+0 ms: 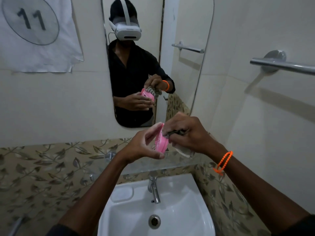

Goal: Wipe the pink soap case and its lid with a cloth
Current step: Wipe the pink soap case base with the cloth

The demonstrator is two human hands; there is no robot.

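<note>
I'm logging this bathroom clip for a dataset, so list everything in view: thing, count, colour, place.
soap case: 1, pink, held on edge above the sink
cloth: 1, pale with dark stripes, against the case's right side
sink: 1, white, bottom centre
tap: 1, chrome, at the sink's back
glass shelf: 1, clear, above the tap
mirror: 1, on the wall, centre
towel rail: 1, chrome, right wall
paper sign: 1, white, marked 11, top left
bracelet: 1, orange, right wrist
left hand: holds the case
right hand: grips the cloth
</note>
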